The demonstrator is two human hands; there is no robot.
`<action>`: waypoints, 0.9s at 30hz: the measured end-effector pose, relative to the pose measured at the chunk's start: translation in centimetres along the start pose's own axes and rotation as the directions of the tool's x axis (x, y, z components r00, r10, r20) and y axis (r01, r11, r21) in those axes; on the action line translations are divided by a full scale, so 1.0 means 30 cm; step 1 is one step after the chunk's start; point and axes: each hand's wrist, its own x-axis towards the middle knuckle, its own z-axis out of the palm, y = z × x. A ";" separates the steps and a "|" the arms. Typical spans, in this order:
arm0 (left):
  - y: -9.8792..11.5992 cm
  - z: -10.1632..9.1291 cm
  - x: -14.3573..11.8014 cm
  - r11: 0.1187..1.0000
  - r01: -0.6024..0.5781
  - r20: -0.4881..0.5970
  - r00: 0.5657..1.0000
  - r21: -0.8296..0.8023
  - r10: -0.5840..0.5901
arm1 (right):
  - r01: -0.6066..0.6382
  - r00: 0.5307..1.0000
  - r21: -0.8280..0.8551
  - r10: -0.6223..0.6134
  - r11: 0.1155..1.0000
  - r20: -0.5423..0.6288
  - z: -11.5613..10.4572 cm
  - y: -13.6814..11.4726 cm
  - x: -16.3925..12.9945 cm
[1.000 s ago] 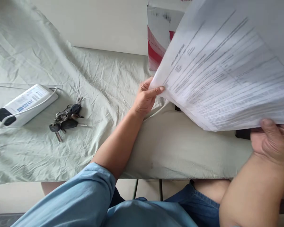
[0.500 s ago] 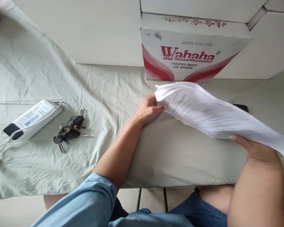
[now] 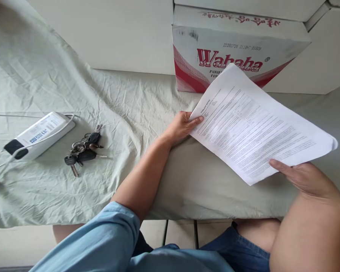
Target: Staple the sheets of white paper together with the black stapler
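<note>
A small stack of printed paper sheets (image 3: pixel 249 128) is held up at a slant in front of me, its printed side facing me. My left hand (image 3: pixel 183 126) grips its left corner, thumb on top and fingers hidden underneath. At the lower right edge, my right hand (image 3: pixel 308 177) is closed on the sheets, with the thumb over the print and the other fingers behind. The far corner of the stack covers part of the lettering on a Wahaha water carton (image 3: pixel 187 41).
A ring of keys (image 3: pixel 85 149) lies on the wrinkled green cloth (image 3: pixel 121 109) to the left. Beside it is a white power bank-like box (image 3: pixel 42 132) with a looped cable. White panels (image 3: pixel 124 34) stand along the back, behind the carton.
The stack, curved and seen at a low angle before, is now flatter and tilted toward me, its far edge raised over the carton. Both hands keep their hold. The camera view shifted slightly.
</note>
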 end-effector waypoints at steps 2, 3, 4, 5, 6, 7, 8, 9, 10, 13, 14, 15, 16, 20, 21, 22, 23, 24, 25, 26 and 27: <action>0.012 -0.004 -0.006 0.999 0.029 0.021 0.999 -0.042 -0.028 | -0.112 0.993 -0.017 0.112 0.994 0.031 -0.053 0.007 -0.015; 0.019 -0.006 -0.010 0.997 0.052 0.051 0.997 -0.058 -0.050 | -0.146 0.989 0.047 0.147 0.988 -0.020 -0.074 0.008 -0.017; 0.026 -0.008 -0.014 0.995 0.073 0.085 0.994 -0.069 -0.067 | -0.143 0.983 0.131 0.156 0.981 -0.097 -0.089 0.007 -0.017; 0.034 -0.010 -0.018 0.993 0.096 0.131 0.988 -0.072 -0.086 | -0.112 0.972 0.208 0.151 0.972 -0.178 -0.095 0.005 -0.013; 0.040 -0.011 -0.022 0.991 0.118 0.184 0.977 -0.068 -0.104 | -0.075 0.961 0.261 0.140 0.962 -0.239 -0.091 0.002 -0.007; 0.045 -0.012 -0.024 0.989 0.137 0.241 0.963 -0.054 -0.121 | -0.050 0.958 0.283 0.126 0.958 -0.256 -0.079 -0.002 0.000; 0.049 -0.013 -0.025 0.988 0.148 0.293 0.947 -0.031 -0.133 | -0.041 0.966 0.282 0.110 0.958 -0.234 -0.057 -0.007 0.008; 0.050 -0.013 -0.024 0.989 0.148 0.333 0.933 -0.003 -0.138 | -0.054 0.979 0.270 0.104 0.961 -0.176 -0.029 -0.013 0.017; 0.049 -0.014 -0.022 0.990 0.134 0.360 0.923 0.030 -0.136 | -0.057 0.990 0.255 0.088 0.965 -0.111 0.004 -0.020 0.026; 0.039 -0.014 -0.012 0.988 0.060 0.400 0.910 0.139 -0.112 | 0.006 1.000 0.275 -0.014 0.961 0.027 0.110 -0.042 0.052; 0.036 -0.012 -0.009 0.984 0.039 0.419 0.901 0.175 -0.110 | 0.023 0.998 0.284 -0.039 0.958 0.051 0.140 -0.050 0.059; 0.035 -0.010 -0.006 0.978 0.024 0.438 0.892 0.207 -0.115 | 0.036 0.998 0.273 -0.049 0.961 0.042 0.165 -0.057 0.065; 0.035 -0.007 -0.004 0.973 0.016 0.451 0.884 0.232 -0.122 | 0.044 0.998 0.256 -0.055 0.966 0.036 0.183 -0.064 0.069; 0.042 0.008 0.000 0.970 -0.012 0.379 0.922 0.241 -0.082 | -0.053 0.997 0.166 0.042 0.985 0.070 0.199 -0.079 0.076; 0.043 0.013 0.001 0.972 -0.014 0.349 0.934 0.235 -0.071 | -0.096 0.992 0.150 0.083 0.984 0.091 0.193 -0.080 0.076; 0.042 0.017 0.003 0.973 -0.012 0.326 0.943 0.231 -0.066 | -0.134 0.987 0.136 0.120 0.982 0.110 0.185 -0.079 0.077; 0.040 0.021 0.005 0.973 -0.008 0.312 0.948 0.231 -0.066 | -0.162 0.981 0.124 0.147 0.979 0.124 0.178 -0.077 0.079; 0.038 0.025 0.007 0.973 -0.005 0.304 0.950 0.233 -0.068 | -0.181 0.977 0.116 0.166 0.977 0.133 0.171 -0.075 0.081; 0.035 0.029 0.009 0.972 -0.006 0.294 0.954 0.236 -0.065 | -0.196 0.974 0.110 0.180 0.974 0.138 0.165 -0.073 0.083; 0.032 0.033 0.011 0.971 -0.011 0.281 0.958 0.240 -0.058 | -0.210 0.971 0.110 0.194 0.972 0.140 0.162 -0.071 0.086; 0.029 0.037 0.012 0.970 -0.018 0.264 0.963 0.244 -0.048 | -0.224 0.968 0.115 0.207 0.968 0.140 0.159 -0.070 0.088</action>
